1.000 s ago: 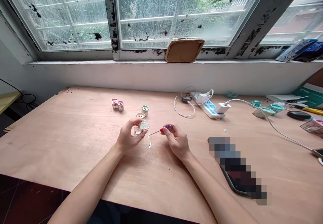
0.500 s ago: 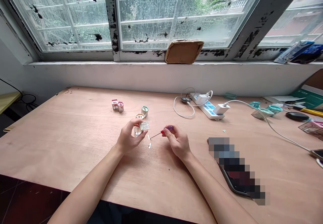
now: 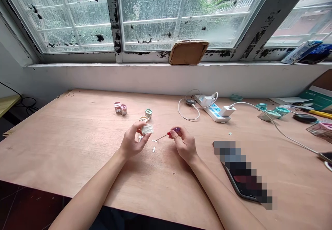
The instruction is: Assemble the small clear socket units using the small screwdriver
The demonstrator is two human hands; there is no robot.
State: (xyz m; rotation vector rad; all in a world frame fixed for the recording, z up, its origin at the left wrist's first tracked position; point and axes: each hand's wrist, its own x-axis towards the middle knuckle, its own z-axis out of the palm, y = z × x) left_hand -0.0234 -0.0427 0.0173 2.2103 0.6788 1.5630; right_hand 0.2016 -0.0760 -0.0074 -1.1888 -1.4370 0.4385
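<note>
My left hand (image 3: 132, 140) pinches a clear plastic plug housing (image 3: 147, 129) between thumb and fingers. My right hand (image 3: 183, 144) grips a small screwdriver (image 3: 166, 135) with a red and purple handle, its thin shaft pointing left toward the housing but apart from it. The tip sits just above a small metal strip (image 3: 155, 140) on the table. Another metal strip (image 3: 153, 149) lies close by. Just behind my left hand stand several small plug parts, including a beige one (image 3: 143, 119) and a green-topped one (image 3: 148, 113). A pair of pink-topped parts (image 3: 120, 108) stands further left.
The plywood table (image 3: 77, 143) ends at a white wall below a window. To the right lie a power strip (image 3: 212, 109) with a white charger (image 3: 227, 111), a white cable, a phone (image 3: 242, 178) pixelated by blur, and teal plastic parts (image 3: 272, 114).
My right hand has shifted slightly right, drawing the screwdriver tip back from the housing. My left hand has barely moved, and the view has tilted slightly.
</note>
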